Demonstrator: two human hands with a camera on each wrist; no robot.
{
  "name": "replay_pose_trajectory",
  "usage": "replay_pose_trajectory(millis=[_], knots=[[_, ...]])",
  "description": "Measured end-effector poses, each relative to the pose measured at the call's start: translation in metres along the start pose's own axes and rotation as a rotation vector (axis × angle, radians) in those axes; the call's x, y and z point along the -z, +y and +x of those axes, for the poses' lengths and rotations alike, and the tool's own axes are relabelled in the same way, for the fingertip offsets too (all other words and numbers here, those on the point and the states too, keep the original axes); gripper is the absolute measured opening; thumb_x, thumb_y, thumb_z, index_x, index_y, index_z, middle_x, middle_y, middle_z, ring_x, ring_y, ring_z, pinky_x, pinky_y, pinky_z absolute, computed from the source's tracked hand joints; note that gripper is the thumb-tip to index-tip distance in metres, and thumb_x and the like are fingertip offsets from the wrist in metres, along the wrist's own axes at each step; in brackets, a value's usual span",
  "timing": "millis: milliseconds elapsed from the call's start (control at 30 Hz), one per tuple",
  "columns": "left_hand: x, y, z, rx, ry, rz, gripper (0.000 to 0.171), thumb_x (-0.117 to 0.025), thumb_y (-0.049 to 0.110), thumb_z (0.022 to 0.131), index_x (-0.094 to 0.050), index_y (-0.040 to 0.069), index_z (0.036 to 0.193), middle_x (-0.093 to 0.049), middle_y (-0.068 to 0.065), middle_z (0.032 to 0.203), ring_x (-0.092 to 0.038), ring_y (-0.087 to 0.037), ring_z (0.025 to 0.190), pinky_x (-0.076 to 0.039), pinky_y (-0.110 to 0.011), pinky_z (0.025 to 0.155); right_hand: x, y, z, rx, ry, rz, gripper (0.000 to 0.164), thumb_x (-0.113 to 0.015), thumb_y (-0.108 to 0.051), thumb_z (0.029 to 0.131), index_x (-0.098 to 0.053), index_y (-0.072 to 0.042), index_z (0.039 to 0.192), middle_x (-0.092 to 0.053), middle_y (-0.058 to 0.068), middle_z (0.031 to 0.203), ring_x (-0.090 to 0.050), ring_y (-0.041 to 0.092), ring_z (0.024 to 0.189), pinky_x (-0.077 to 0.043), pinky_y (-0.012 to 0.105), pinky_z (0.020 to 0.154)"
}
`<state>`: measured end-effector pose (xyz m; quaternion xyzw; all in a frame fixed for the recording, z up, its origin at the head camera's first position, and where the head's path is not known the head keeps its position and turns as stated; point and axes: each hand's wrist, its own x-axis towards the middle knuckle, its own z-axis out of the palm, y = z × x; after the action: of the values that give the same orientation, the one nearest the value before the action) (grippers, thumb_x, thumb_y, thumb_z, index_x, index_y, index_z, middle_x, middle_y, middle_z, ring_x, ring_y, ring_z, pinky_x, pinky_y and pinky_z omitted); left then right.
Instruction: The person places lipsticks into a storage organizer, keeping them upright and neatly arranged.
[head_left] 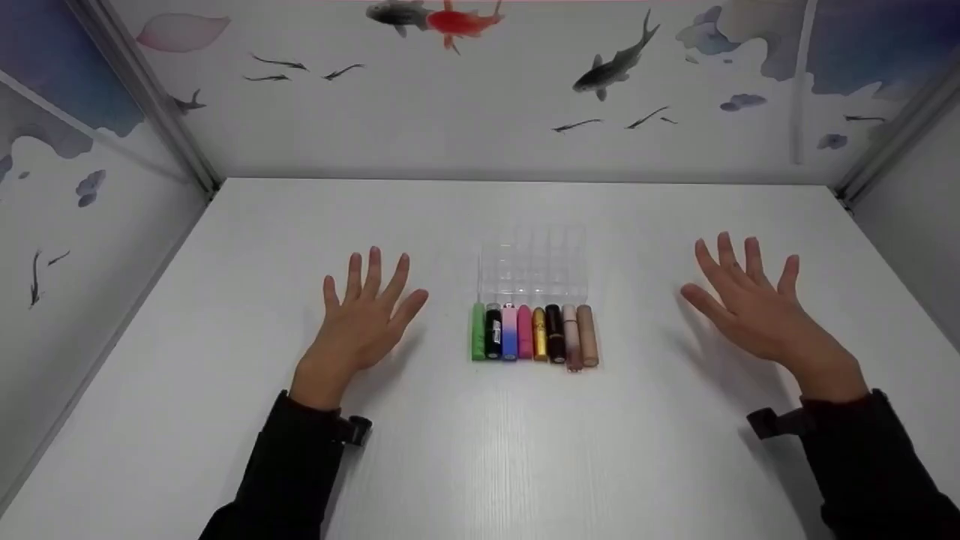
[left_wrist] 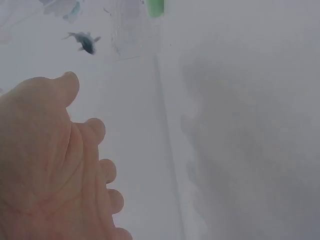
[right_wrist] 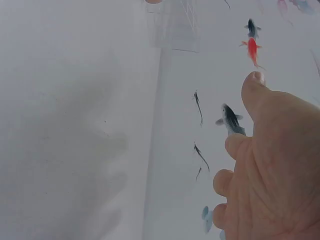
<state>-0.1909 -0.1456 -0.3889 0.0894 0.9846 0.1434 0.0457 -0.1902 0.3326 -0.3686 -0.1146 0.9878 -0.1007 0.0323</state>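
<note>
Here's the left hand (head_left: 360, 322), fingers fanned, and the right hand (head_left: 761, 311) spread just as wide, both holding nothing! Between them on the white table (head_left: 450, 457), eight cosmetic tubes (head_left: 525, 332) lie side by side, long axes front to back, pointing at the clear organizer (head_left: 534, 274), its see-through layout hard to read. The left wrist view crops the green tube (head_left: 478, 331).

"What's on the white worktop (head_left: 420, 465)?"
"A clear, compartmented box (head_left: 534, 274)."
"And beside it?"
"Eight slim tubes (head_left: 525, 332) lying side by side along the box's near edge: a green tube (head_left: 478, 332) by its left corner, a tan tube (head_left: 587, 336) by its right."
</note>
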Motion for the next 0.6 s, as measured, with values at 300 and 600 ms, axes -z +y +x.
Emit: replay_pose_trajectory(millis=[300,600], knots=[[-0.009,0.019,0.025,-0.07,-0.135,-0.543,0.08,-0.022,0.075,0.087,0.007,0.034,0.15,0.005,0.003,0.159,0.004,-0.02,0.147,-0.001,-0.051,0.118,-0.002,-0.011,0.008,0.134,0.208,0.053,0.068,-0.048,-0.05,0.094,-0.021,-0.025,0.151,-0.017,0.012,0.157,-0.004,0.033,0.146,0.009,0.063,0.111],[-0.015,0.039,0.053,0.051,-0.149,-0.79,0.098,-0.046,0.08,0.074,-0.014,0.03,0.151,-0.029,0.002,0.154,-0.028,-0.019,0.142,-0.028,-0.047,0.112,-0.01,-0.028,0.026,0.247,0.343,0.137,0.061,-0.062,-0.037,0.09,-0.039,-0.021,0.144,-0.062,0.013,0.124,-0.056,0.019,0.055,-0.027,0.059,0.108]])
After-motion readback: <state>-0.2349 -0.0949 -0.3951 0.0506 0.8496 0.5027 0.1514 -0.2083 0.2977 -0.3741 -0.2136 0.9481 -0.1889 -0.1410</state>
